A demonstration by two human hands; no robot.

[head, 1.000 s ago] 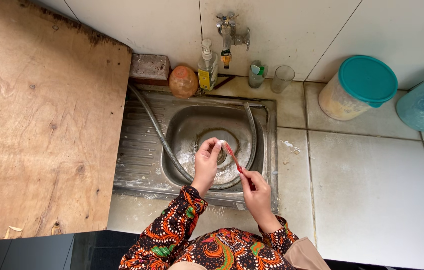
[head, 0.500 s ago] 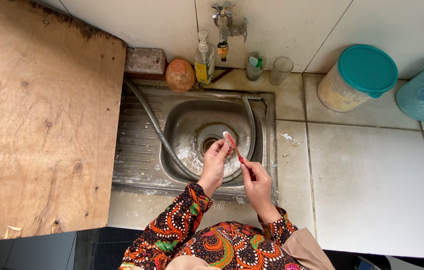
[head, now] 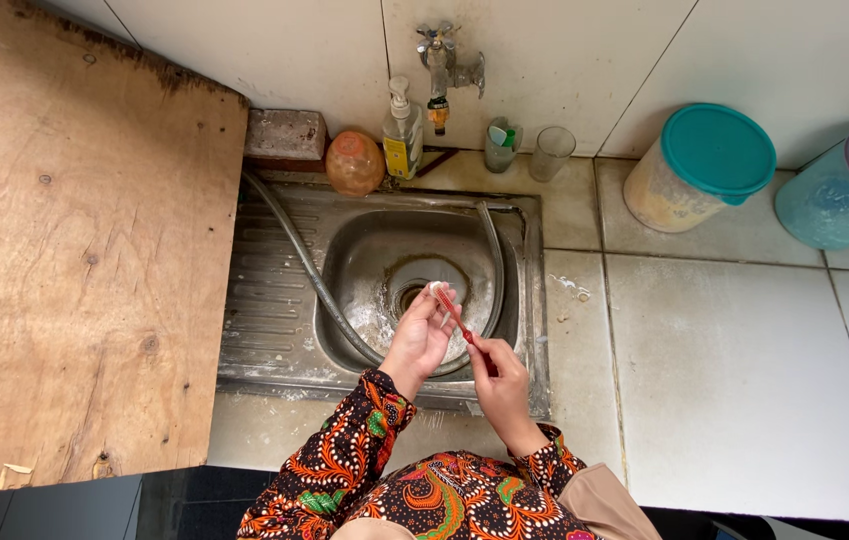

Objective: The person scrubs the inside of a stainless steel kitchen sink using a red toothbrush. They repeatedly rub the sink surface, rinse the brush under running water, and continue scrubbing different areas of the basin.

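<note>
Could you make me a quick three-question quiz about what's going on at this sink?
1. True or false: the right hand holds the red toothbrush by its handle.
2. Where is the brush head? A) inside the clear glass B) at the left hand fingers, above the sink basin C) lying on the wooden board
3. What colour is the lid of the round tub on the tiled counter, nearest the sink?

Key: 1 true; 2 B; 3 teal green.
</note>
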